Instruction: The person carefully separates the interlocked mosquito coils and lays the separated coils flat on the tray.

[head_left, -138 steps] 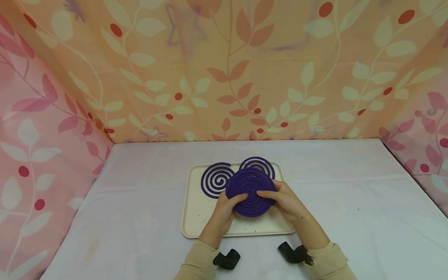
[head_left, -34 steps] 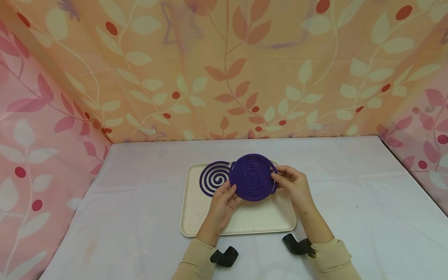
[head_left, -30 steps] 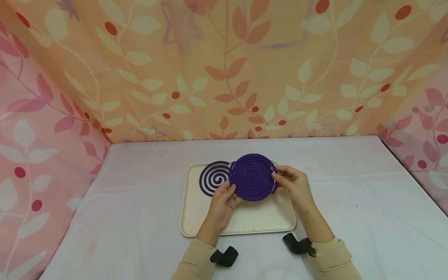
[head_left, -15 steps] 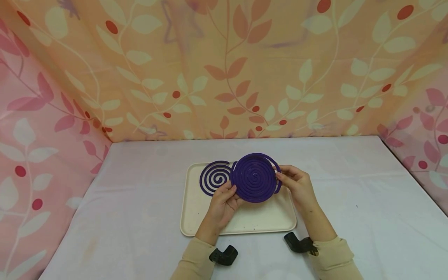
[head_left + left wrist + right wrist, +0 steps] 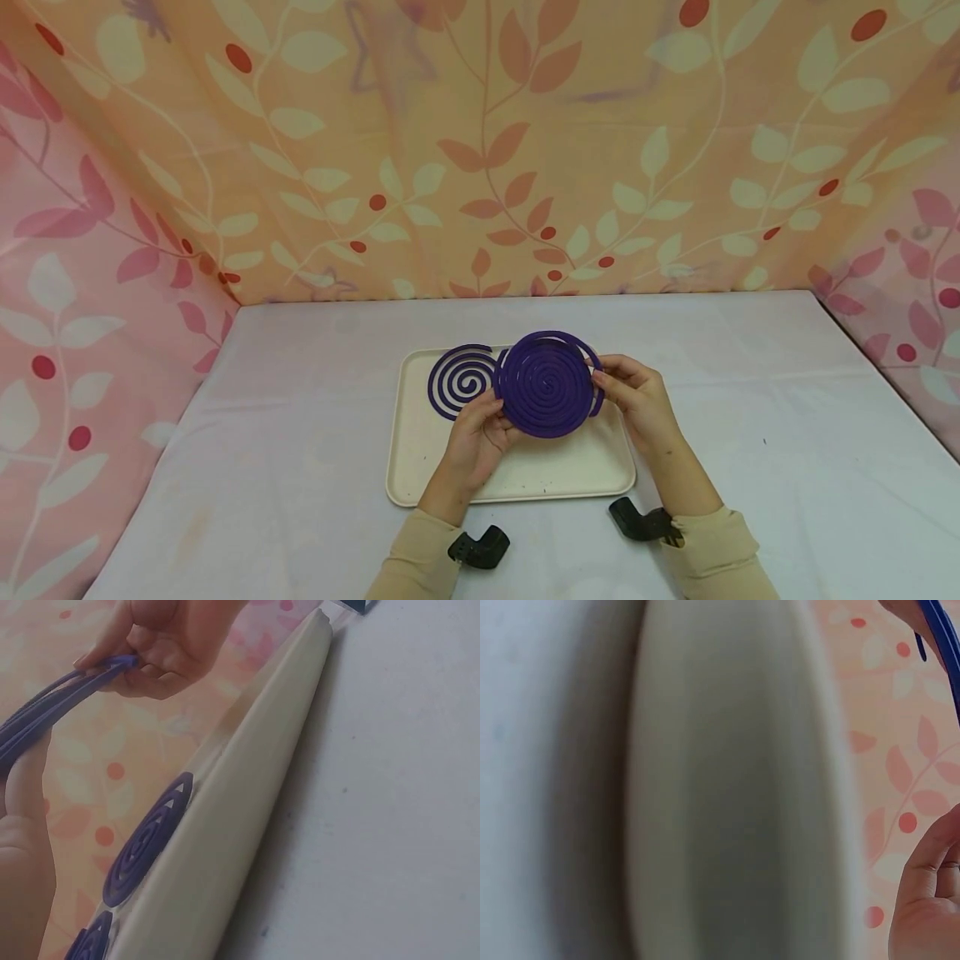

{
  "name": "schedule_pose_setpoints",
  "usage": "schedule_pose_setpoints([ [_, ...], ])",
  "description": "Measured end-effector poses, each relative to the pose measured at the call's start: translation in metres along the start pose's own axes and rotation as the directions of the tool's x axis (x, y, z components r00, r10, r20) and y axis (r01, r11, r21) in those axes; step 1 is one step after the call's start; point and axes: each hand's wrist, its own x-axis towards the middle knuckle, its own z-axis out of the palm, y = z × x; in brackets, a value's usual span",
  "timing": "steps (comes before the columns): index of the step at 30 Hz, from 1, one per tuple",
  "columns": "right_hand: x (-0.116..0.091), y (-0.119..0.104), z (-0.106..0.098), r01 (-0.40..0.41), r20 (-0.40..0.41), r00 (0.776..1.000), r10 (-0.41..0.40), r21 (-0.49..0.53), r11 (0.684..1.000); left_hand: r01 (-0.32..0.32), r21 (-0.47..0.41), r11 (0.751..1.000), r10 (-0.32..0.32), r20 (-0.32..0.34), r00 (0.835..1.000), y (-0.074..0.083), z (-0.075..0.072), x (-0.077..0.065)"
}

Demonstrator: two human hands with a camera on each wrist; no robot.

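Both hands hold a dark purple mosquito coil (image 5: 546, 387), a closely wound disc, above a cream tray. My left hand (image 5: 474, 446) grips its lower left rim with the thumb in front. At the right rim, my right hand (image 5: 637, 404) pinches the coil where an outer strand (image 5: 597, 392) stands apart from the disc. Seen edge-on in the left wrist view, the held coil (image 5: 52, 712) shows partly separated layers. A loose-wound coil (image 5: 459, 383) lies on the tray at the left. Another coil (image 5: 88, 941) shows there too in the left wrist view, mostly hidden behind the held one from above.
The cream tray (image 5: 420, 471) has a raised rim and a few dark crumbs, and rests on a white-covered table (image 5: 285, 433). Black elbow-shaped pieces (image 5: 483, 548) sit at both wrists. Patterned cloth (image 5: 420, 150) encloses the back and sides.
Both thumbs pressed the middle of the coil earlier; now the hands hold its rims. The outer strand has come away at the right. Lately the disc has dipped slightly.
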Motion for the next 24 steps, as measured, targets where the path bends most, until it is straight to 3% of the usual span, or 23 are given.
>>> schedule_pose_setpoints([
  [4, 0.0, 0.001, -0.0005, -0.007, 0.016, 1.0, 0.007, 0.04, 0.999, -0.029, 0.053, 0.998, 0.03, -0.016, 0.999, -0.0011, 0.0006, 0.0003],
  [12, -0.0001, 0.0031, -0.0047, -0.04, 0.028, 0.999, 0.037, 0.135, 0.99, -0.071, 0.144, 0.987, 0.07, 0.014, 0.997, -0.0031, 0.003, -0.0006],
  [24, 0.0, 0.0031, -0.0087, -0.103, 0.085, 0.992, 0.091, 0.158, 0.982, -0.052, 0.18, 0.982, 0.056, -0.021, 0.998, -0.0022, 0.0047, -0.0016],
])
